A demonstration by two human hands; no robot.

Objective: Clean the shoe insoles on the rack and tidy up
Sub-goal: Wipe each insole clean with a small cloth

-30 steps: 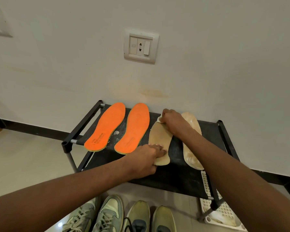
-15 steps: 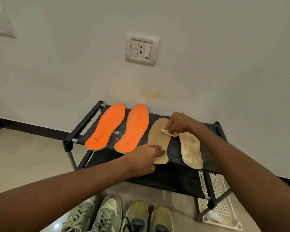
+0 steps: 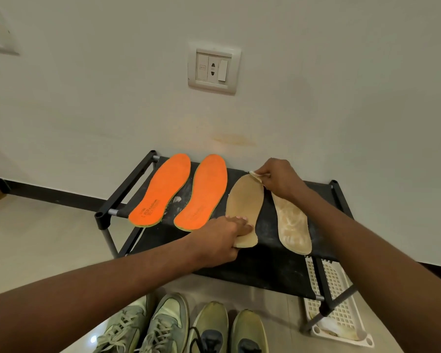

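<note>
Two orange insoles (image 3: 163,191) (image 3: 203,192) lie side by side on the left of the black shoe rack (image 3: 265,271). Two tan insoles lie on its right half. My left hand (image 3: 222,238) presses the heel of the left tan insole (image 3: 245,200) with straight fingers. My right hand (image 3: 278,178) pinches a small pale wipe (image 3: 256,175) against that insole's toe end. The right tan insole (image 3: 292,222) lies free beside it, its toe hidden under my right hand.
Two pairs of greenish sneakers (image 3: 163,327) (image 3: 229,332) stand on the floor in front of the rack. A white perforated plastic basket (image 3: 336,301) sits under the rack's right end. A wall socket plate (image 3: 213,68) is above, and the wall is directly behind the rack.
My right hand with the wipe slid down to the middle of the tan insole and has come back up to its toe end. My left hand stayed on the heel.
</note>
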